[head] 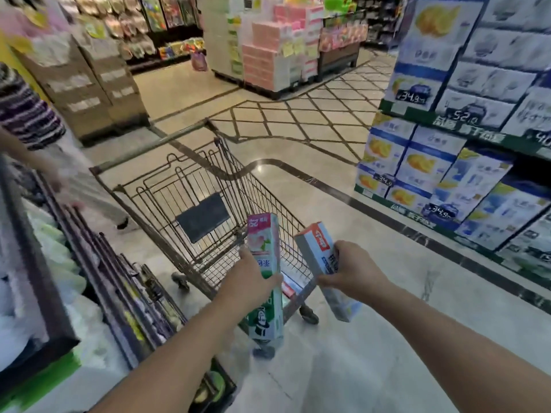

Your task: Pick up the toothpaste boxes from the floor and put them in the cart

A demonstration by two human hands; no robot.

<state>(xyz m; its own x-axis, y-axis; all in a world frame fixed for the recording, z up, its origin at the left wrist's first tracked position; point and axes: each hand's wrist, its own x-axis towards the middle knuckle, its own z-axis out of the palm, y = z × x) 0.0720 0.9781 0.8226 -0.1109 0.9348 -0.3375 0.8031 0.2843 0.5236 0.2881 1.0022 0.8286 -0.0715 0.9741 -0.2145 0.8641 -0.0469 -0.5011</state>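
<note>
Both arms reach out over the near end of the wire cart (190, 186), which stands on the pale tiled floor (298, 162) of a shop aisle; the left hand (249, 277) is wrapped around the middle of a long green and pink toothpaste box (265, 242), held nearly upright, its pink end up over the cart's near rim and its green end hanging down outside the basket; the right hand (353, 268) is closed around a grey and blue toothpaste box (317, 248) with a red patch near its top, tilted so the top leans toward the cart and the lower end points down and to the right, over the floor; the two boxes are near each other but apart; down inside the basket, between them, a red and white carton (290, 287) lies on the bottom, partly hidden; stacked blue and white boxes (432, 162) fill the shelving on the right, and another shopper in a striped top (26, 114) stands at the left edge, blurred
</note>
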